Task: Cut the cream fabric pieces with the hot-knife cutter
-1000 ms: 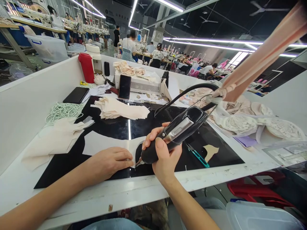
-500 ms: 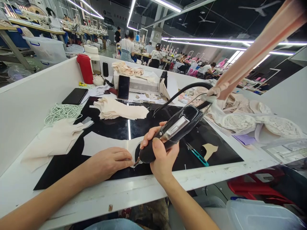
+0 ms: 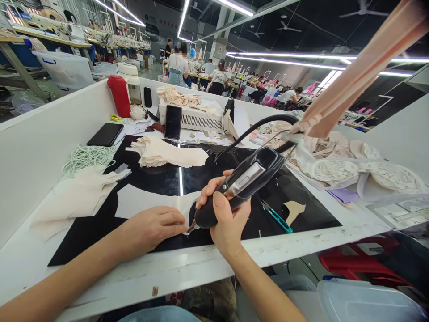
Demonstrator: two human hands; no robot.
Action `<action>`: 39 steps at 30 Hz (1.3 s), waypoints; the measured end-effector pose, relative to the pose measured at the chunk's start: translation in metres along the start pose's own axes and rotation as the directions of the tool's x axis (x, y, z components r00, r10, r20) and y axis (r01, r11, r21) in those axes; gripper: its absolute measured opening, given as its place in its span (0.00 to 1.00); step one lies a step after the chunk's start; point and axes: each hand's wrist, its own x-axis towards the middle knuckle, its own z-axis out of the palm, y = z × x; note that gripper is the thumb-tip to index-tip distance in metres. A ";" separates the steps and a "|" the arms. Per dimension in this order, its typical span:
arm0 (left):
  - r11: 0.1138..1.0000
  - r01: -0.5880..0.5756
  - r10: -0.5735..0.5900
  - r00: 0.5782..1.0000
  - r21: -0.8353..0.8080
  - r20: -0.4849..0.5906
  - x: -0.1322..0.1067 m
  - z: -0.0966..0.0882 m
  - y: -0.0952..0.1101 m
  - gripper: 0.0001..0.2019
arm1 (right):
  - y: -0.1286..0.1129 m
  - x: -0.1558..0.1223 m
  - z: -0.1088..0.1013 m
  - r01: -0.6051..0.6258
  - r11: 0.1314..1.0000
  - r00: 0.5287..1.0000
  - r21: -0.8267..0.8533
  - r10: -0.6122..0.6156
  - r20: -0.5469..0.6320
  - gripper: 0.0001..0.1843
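Observation:
My right hand point(image 3: 229, 219) is wrapped around a black corded handheld power tool point(image 3: 246, 176) with a silver panel on its side. Its narrow metal tip points down to the left, at the near edge of a white fabric piece point(image 3: 144, 200). Close to that tip, my left hand point(image 3: 156, 228) has its fingers together, pinching the fabric's edge against a glossy black mat point(image 3: 268, 228). The tool's body and my fingers partly cover the fabric. A pink cloth strip point(image 3: 362, 67) is tied near the tool's cord end and runs up to the right.
Teal thread snips point(image 3: 276, 217) and a beige scrap point(image 3: 294, 212) lie right of the tool. A stack of cream fabric pieces point(image 3: 167, 153) sits farther back. Lace bra pieces point(image 3: 335, 172) are piled right, green cord point(image 3: 89, 159) left. A phone point(image 3: 173, 121) leans on a vented white box point(image 3: 201, 120).
My left fingertips have crept slightly to the right along the fabric edge. My right hand and the power tool stay almost still.

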 end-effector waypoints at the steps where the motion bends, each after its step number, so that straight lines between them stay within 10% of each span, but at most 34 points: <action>1: 1.000 0.006 -0.006 1.000 -0.002 0.003 -0.001 0.000 0.000 0.16 | 0.000 0.000 0.000 -0.001 1.000 1.000 0.000 0.001 0.002 0.17; 21: 0.995 0.080 -0.074 0.993 -0.067 0.093 -0.003 -0.011 0.014 0.19 | -0.017 -0.007 -0.007 -0.081 0.996 0.996 0.021 0.080 0.031 0.18; 27: 0.993 0.115 -0.112 0.987 -0.014 0.110 -0.008 -0.022 0.021 0.27 | -0.018 0.030 -0.027 0.015 0.997 0.988 -0.070 -0.026 -0.153 0.16; 39: 0.968 0.028 -0.051 0.995 0.251 0.086 0.046 0.003 0.006 0.14 | 0.005 0.049 -0.035 0.012 0.976 0.976 -0.217 -0.059 -0.210 0.17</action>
